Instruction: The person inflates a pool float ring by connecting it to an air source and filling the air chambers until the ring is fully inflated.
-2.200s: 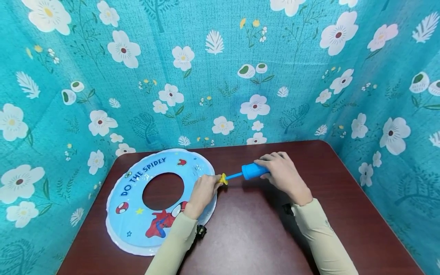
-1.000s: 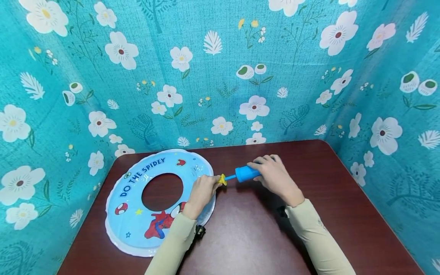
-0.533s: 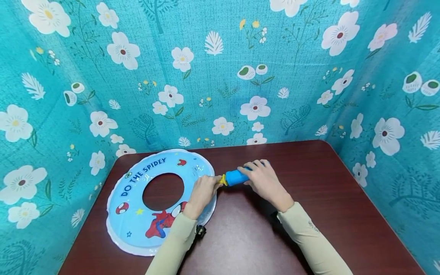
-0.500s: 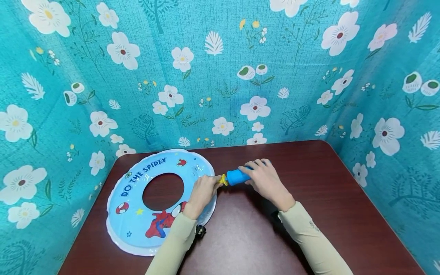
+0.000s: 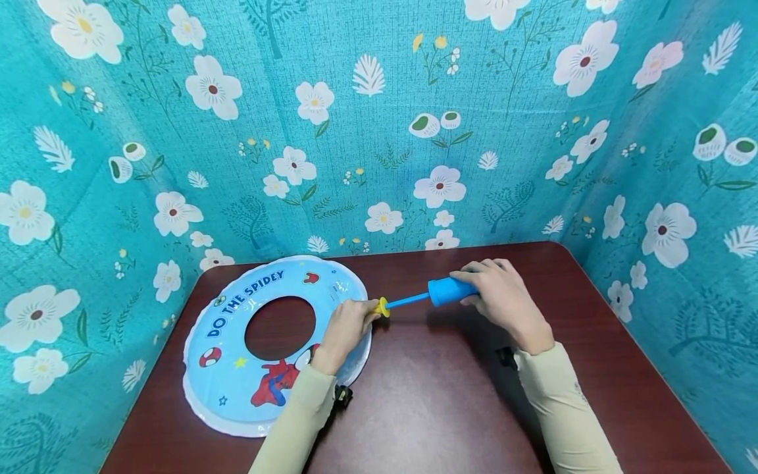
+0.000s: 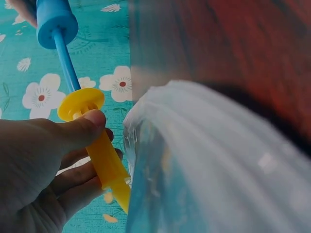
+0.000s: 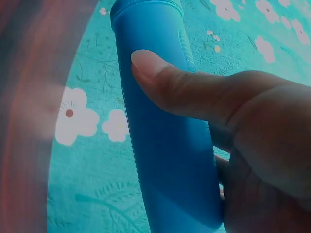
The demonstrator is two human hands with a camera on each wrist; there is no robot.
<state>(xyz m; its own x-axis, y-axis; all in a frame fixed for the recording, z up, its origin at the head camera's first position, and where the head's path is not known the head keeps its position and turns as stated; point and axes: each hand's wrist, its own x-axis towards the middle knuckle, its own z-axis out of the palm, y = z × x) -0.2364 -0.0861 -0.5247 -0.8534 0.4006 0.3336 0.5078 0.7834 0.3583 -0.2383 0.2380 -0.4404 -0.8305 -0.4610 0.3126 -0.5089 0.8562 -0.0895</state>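
Note:
My left hand pinches the yellow nozzle end of a hand pump between thumb and fingers. The nozzle's tapered tip meets the edge of a light blue swim ring; whether it sits in a valve is hidden. Over to the right, my right hand grips the pump's blue barrel, its thumb lying along the side. A long stretch of thin blue rod shows between barrel and yellow flange. The ring lies flat, with wrinkled clear edges, lettering and a red cartoon figure.
Under everything is a dark reddish-brown table. A teal curtain printed with white flowers hangs behind it and along both sides. A small black device sits at the left wrist.
The right hand and barrel moved left until the barrel reached the yellow flange, then came back right, drawing out the rod. My left hand stayed nearly still on the nozzle.

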